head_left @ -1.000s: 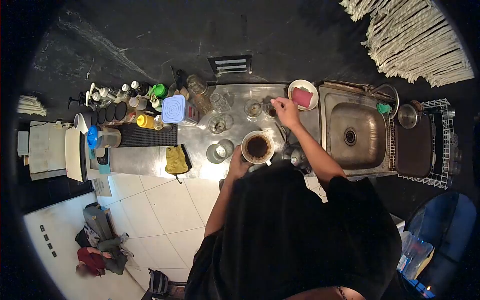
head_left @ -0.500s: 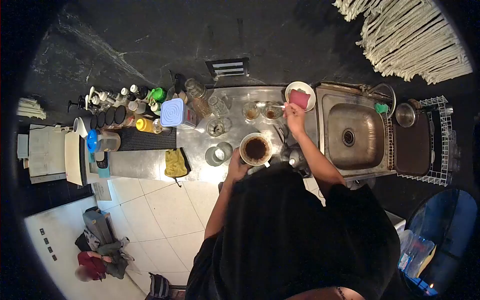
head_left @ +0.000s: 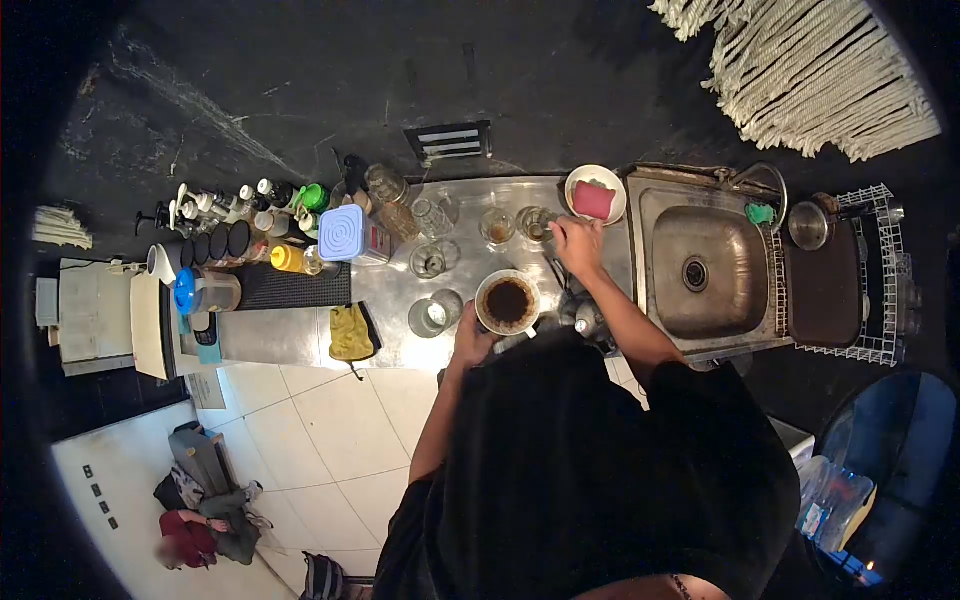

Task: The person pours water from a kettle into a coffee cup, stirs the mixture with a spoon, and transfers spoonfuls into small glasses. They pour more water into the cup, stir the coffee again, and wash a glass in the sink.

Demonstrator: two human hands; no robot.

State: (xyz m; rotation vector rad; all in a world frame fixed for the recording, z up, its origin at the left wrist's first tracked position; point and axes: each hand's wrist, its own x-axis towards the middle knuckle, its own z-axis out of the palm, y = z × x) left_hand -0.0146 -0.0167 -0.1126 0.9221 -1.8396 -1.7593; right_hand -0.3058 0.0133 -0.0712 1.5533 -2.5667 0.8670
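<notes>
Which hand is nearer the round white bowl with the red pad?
Right. The right hand is just short of the bowl; the left hand holds a white cup farther away.

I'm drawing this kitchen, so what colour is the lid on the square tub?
Light blue, clearest in the head view.

Kitchen area: steel sink (head_left: 711, 272); dish rack (head_left: 872, 275) to its right; bottles and jars well left.

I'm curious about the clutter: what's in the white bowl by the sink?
The white bowl holds a dark pink pad, with something greyish green peeking out past its edge. Whatever lies beneath the pad is covered.
</notes>
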